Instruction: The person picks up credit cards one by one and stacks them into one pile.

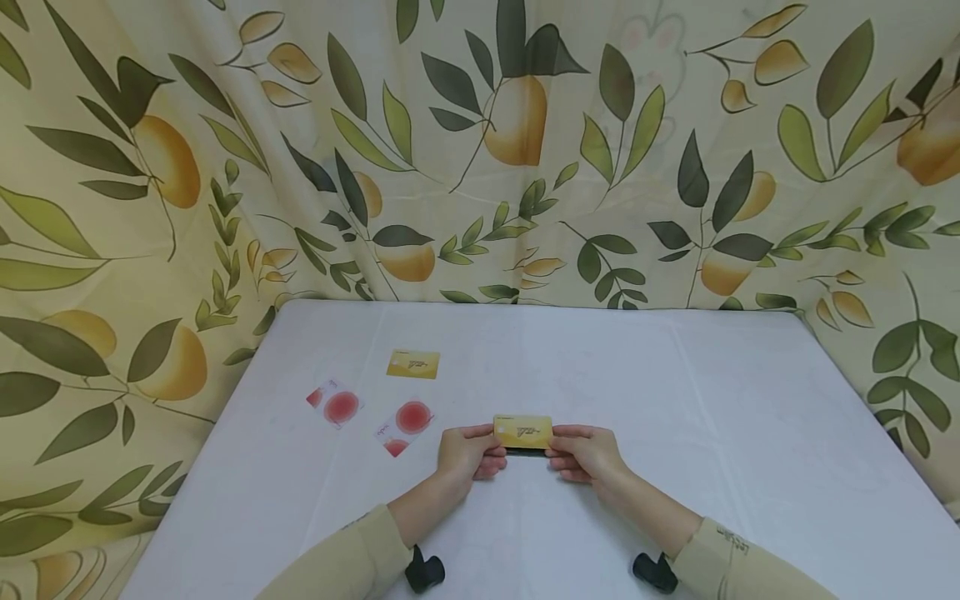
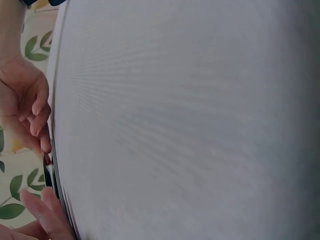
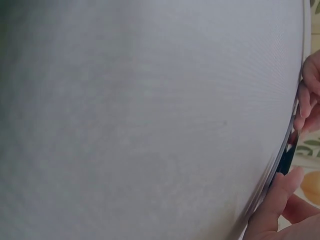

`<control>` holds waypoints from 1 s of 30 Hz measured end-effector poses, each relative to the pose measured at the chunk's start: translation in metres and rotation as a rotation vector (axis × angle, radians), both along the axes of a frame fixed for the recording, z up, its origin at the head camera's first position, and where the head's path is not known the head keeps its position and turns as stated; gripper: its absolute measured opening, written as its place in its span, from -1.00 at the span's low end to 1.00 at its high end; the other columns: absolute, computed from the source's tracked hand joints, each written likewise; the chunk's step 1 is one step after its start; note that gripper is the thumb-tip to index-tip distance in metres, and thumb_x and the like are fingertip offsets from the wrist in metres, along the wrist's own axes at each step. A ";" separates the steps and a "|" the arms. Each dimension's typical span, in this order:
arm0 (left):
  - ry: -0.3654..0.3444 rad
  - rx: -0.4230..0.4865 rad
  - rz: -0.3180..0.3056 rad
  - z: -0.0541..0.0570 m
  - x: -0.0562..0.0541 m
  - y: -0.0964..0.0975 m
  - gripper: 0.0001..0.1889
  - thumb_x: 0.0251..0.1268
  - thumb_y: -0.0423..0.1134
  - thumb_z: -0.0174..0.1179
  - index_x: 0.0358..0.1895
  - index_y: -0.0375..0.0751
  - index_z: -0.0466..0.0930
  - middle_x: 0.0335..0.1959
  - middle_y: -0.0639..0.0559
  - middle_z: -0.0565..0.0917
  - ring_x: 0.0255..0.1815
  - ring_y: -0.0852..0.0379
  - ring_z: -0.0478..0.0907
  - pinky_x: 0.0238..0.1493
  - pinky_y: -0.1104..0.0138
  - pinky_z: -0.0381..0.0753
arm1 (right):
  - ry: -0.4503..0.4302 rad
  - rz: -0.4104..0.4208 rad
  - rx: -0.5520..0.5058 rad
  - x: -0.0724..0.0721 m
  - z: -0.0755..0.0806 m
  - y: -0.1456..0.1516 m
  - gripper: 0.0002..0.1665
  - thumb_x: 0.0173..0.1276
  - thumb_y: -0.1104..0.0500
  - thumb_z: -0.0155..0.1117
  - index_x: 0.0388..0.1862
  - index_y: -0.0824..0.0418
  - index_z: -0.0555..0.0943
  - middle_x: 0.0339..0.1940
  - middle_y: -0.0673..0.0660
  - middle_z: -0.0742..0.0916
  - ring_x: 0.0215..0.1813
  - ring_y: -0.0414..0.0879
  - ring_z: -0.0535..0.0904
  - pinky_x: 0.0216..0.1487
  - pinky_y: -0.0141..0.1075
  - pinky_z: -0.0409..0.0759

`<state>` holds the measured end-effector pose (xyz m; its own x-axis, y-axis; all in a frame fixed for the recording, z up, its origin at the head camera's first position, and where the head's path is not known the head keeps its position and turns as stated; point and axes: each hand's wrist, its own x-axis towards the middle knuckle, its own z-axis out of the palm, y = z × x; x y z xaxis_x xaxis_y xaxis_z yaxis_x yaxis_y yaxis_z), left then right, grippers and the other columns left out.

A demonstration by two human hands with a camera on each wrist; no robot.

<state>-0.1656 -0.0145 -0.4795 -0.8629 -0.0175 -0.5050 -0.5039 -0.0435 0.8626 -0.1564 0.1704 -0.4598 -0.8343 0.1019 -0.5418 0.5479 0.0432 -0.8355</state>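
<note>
From the head camera: a person in tan sleeves (image 1: 345,554) reaches over a white table (image 1: 712,400). At its middle, both hands hold one yellow card (image 1: 522,431), its long side running left to right. The left hand (image 1: 470,454) pinches the card's left end between thumb and fingers; the right hand (image 1: 588,454) pinches the right end the same way. A dark strip (image 1: 527,452) shows along the card's near edge, between the fingertips. I cannot tell whether the card touches the cloth. To the left, well apart from the hands, a second yellow card (image 1: 413,364) lies farther back. Two white cards with red circles lie at a slant nearer by: one just beyond the left hand (image 1: 405,427), the other farther left (image 1: 333,404). Behind hangs a curtain (image 1: 480,200) printed with leaves and yellow fruit.

From the left wrist: pale cloth fills most of the view. Both hands sit at the left edge, a thin dark edge between their fingers.

From the right wrist: cloth again, with the hands at the right edge and a dark, flat piece between them; the card's yellow face is hidden here.
</note>
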 end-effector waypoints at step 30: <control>0.052 -0.091 -0.051 0.001 0.003 -0.003 -0.86 0.10 -0.42 0.19 -0.24 -0.36 0.62 -0.66 -0.06 0.62 -0.72 0.21 0.57 -0.63 0.38 0.62 | 0.022 0.057 0.096 -0.002 -0.003 0.001 -0.55 0.15 0.33 0.27 0.05 0.38 0.52 -0.63 0.12 0.69 -0.74 -0.26 0.48 -0.74 -0.51 0.38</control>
<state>-0.1625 -0.0171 -0.4788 -0.8887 -0.0164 -0.4583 -0.4584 0.0610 0.8867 -0.1580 0.1714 -0.4632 -0.8520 0.1046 -0.5130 0.5234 0.1536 -0.8381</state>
